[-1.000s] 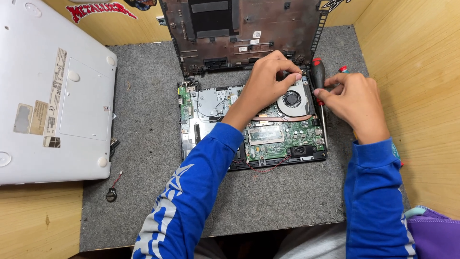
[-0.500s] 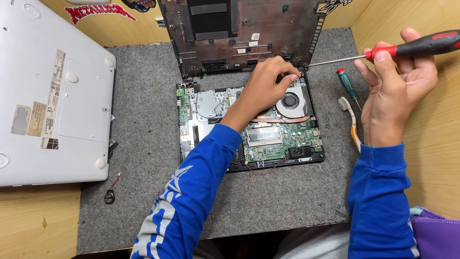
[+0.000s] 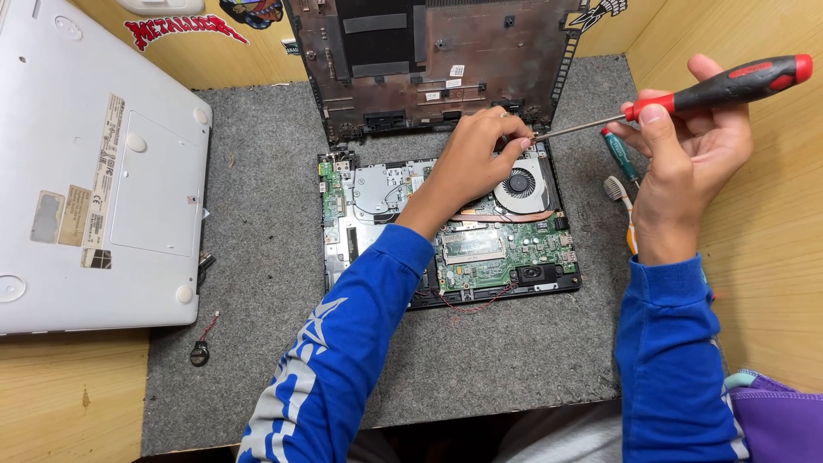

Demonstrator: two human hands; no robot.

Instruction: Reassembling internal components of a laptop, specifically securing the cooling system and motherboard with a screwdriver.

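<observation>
**Mia:** What is that open thing in the middle?

**Sam:** It is an open laptop [image 3: 446, 223] with its cover off; you can see the green board and a round fan [image 3: 520, 183] inside; it lies on a grey mat [image 3: 266, 223].

**Mia:** What are the hands doing?

**Sam:** The right hand [image 3: 690, 167] is up and to the right of the laptop; its fingers are wrapped tight around a red and black screwdriver [image 3: 686, 101]; the thin metal tip points down to the laptop's top edge, just above the fan; the left hand [image 3: 476, 159] is right there too; its fingertips are pinched together at the tip of the screwdriver; I cannot tell if a tiny screw sits between them, it is too small.

**Mia:** So which step is this?

**Sam:** I think it is the screw step near the fan; the tip and the fingers meet at one little spot.

**Mia:** What does the next bit need?

**Sam:** I would say a very steady tip and soft, careful fingers; the spot is small and the fan sits close by.

**Mia:** What else is there?

**Sam:** A big white cover [image 3: 94, 163] lies left of the laptop; a little round battery [image 3: 199, 352] with a red wire lies on the mat, down and left of the laptop; a second small screwdriver [image 3: 619, 154] and a toothbrush [image 3: 619, 199] lie just right of the laptop.
</observation>
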